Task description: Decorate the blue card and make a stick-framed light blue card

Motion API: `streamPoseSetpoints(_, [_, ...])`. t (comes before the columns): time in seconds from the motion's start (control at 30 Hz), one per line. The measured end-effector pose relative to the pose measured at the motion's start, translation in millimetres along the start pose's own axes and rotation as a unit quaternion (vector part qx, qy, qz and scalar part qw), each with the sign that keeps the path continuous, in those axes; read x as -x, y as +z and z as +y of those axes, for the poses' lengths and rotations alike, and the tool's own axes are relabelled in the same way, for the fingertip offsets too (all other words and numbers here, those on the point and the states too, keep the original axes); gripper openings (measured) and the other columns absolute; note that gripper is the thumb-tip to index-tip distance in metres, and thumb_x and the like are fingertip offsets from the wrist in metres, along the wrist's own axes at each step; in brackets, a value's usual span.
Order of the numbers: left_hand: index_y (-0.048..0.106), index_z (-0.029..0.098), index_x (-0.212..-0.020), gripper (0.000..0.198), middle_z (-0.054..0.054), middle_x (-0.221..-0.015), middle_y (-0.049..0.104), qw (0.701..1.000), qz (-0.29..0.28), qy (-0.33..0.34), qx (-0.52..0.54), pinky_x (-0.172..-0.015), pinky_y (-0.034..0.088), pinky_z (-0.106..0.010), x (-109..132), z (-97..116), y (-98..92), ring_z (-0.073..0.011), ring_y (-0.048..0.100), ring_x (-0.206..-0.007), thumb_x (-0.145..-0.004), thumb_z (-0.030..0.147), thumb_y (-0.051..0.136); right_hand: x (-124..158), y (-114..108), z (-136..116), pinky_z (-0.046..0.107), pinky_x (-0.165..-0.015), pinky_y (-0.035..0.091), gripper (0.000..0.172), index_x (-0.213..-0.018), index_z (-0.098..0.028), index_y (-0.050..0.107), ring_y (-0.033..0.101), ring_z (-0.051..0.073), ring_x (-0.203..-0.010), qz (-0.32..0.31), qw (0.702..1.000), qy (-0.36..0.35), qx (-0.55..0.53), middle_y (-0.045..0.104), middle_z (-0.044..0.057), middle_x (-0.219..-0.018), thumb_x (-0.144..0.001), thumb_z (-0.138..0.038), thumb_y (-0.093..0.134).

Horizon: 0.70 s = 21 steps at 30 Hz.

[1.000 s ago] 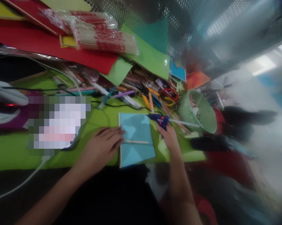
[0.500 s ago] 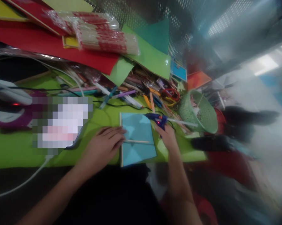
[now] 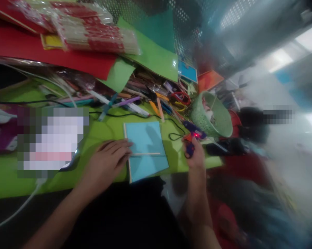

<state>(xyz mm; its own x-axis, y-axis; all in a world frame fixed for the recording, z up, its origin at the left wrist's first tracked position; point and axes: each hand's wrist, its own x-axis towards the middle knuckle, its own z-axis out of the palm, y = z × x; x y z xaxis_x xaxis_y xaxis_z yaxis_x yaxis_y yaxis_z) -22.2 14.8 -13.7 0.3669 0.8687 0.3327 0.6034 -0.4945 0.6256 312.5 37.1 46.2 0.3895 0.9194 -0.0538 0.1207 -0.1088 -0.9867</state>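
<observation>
A light-blue card [image 3: 148, 138] lies on the green table, with a pale wooden strip along its left edge. Across its middle runs a thin wooden stick [image 3: 148, 153]. At the card's left edge my left hand [image 3: 114, 154] has its fingers closed together, and the stick's left end disappears at the fingertips. Apart from the card, to its right, my right hand [image 3: 196, 152] is wrapped round the handle of a blue glue gun [image 3: 194, 133]. A red light glows on the gun, and a clear glue stick sticks out of its back end.
A green plastic basket [image 3: 213, 114] with scraps stands behind the right hand. Pliers [image 3: 153, 100], pens and sticks lie heaped along the back. Packs of wooden sticks [image 3: 93, 34] rest on coloured sheets. To the left is a blurred-out phone [image 3: 54, 141] with a white cable.
The glue gun and my right hand have moved right, away from the card's top right corner, and the gun has turned. My left hand stays at the stick's end. The view has shifted slightly right.
</observation>
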Motion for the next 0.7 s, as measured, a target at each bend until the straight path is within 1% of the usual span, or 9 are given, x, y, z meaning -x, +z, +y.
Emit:
streamPoseSetpoints(0.03, [0.071, 0.022, -0.104, 0.025, -0.007, -0.133, 0.077, 1.0, -0.003, 0.001, -0.005, -0.109, 0.048, -0.053, 0, 0, -0.2, -0.0308, 0.069, -0.128, -0.108, 0.032, 0.048, 0, -5, 3, 0.022, -0.035, 0.02, 0.052, -0.091, -0.019, 0.071, 0.049, 0.008, -0.048, 0.024, 1.0, 0.008, 0.002, 0.072, 0.004, -0.082, -0.08, -0.069, 0.067])
streamPoseSetpoints(0.1, [0.069, 0.021, -0.105, 0.023, -0.008, -0.134, 0.076, 1.0, -0.007, 0.003, -0.013, -0.109, 0.048, -0.054, 0, -1, -0.7, -0.0309, 0.069, -0.127, -0.108, 0.031, 0.049, -3, -16, 8, 0.022, -0.039, 0.029, 0.06, -0.087, -0.019, 0.069, 0.052, 0.009, -0.051, 0.083, 0.996, 0.015, 0.024, 0.073, 0.004, -0.081, -0.075, -0.078, 0.066])
streamPoseSetpoints(0.2, [0.069, 0.022, -0.105, 0.022, -0.007, -0.133, 0.077, 1.0, -0.005, 0.011, -0.021, -0.107, 0.049, -0.054, 1, -3, -0.7, -0.0315, 0.069, -0.127, -0.108, 0.031, 0.048, -7, -31, 17, 0.024, -0.055, 0.046, 0.062, -0.08, -0.019, 0.068, 0.06, 0.012, -0.061, 0.153, 0.985, 0.006, 0.081, 0.072, 0.003, -0.076, -0.071, -0.081, 0.068])
streamPoseSetpoints(0.27, [0.068, 0.022, -0.105, 0.023, -0.007, -0.132, 0.077, 0.999, -0.001, 0.019, -0.025, -0.106, 0.049, -0.054, 0, -4, -0.3, -0.0321, 0.07, -0.126, -0.108, 0.032, 0.047, -8, -40, 22, 0.027, -0.063, 0.049, 0.062, -0.076, -0.02, 0.067, 0.062, 0.015, -0.065, 0.177, 0.977, 0.007, 0.12, 0.069, 0.002, -0.07, -0.071, -0.081, 0.068])
streamPoseSetpoints(0.33, [0.068, 0.023, -0.104, 0.025, -0.007, -0.131, 0.078, 0.999, 0.003, 0.024, -0.027, -0.105, 0.05, -0.054, 0, -4, 0.0, -0.0327, 0.071, -0.125, -0.108, 0.034, 0.047, -9, -48, 26, 0.029, -0.064, 0.049, 0.064, -0.073, -0.02, 0.065, 0.063, 0.017, -0.065, 0.192, 0.967, 0.013, 0.168, 0.068, 0.003, -0.067, -0.073, -0.084, 0.063])
streamPoseSetpoints(0.43, [0.067, 0.023, -0.103, 0.026, -0.007, -0.129, 0.078, 0.999, 0.007, 0.023, -0.025, -0.104, 0.051, -0.055, -1, -4, 0.1, -0.0336, 0.071, -0.123, -0.108, 0.036, 0.045, -10, -58, 30, 0.033, -0.065, 0.049, 0.067, -0.069, -0.021, 0.063, 0.063, 0.02, -0.063, 0.19, 0.948, 0.019, 0.253, 0.068, 0.005, -0.066, -0.08, -0.086, 0.049])
streamPoseSetpoints(0.53, [0.067, 0.024, -0.103, 0.027, -0.008, -0.128, 0.079, 0.999, 0.011, 0.025, -0.022, -0.103, 0.052, -0.056, -2, -5, 0.3, -0.0338, 0.072, -0.121, -0.108, 0.038, 0.045, -12, -67, 32, 0.036, -0.065, 0.047, 0.069, -0.067, -0.022, 0.065, 0.063, 0.023, -0.063, 0.168, 0.92, 0.006, 0.353, 0.07, 0.008, -0.067, -0.089, -0.082, 0.037])
streamPoseSetpoints(0.63, [0.067, 0.025, -0.103, 0.028, -0.008, -0.127, 0.079, 0.999, 0.018, 0.028, -0.018, -0.101, 0.053, -0.055, -1, -8, 1.8, -0.0338, 0.073, -0.118, -0.108, 0.042, 0.045, -13, -75, 31, 0.036, -0.062, 0.044, 0.069, -0.068, -0.022, 0.069, 0.062, 0.025, -0.06, 0.139, 0.877, -0.035, 0.458, 0.07, 0.01, -0.066, -0.098, -0.073, 0.03])
streamPoseSetpoints(0.7, [0.067, 0.027, -0.103, 0.028, -0.007, -0.126, 0.079, 0.999, 0.024, 0.03, -0.017, -0.101, 0.052, -0.054, 0, -10, 3.4, -0.0331, 0.073, -0.117, -0.107, 0.042, 0.045, -11, -81, 28, 0.035, -0.059, 0.042, 0.068, -0.072, -0.022, 0.071, 0.061, 0.024, -0.056, 0.107, 0.838, -0.083, 0.528, 0.07, 0.011, -0.065, -0.104, -0.063, 0.028])
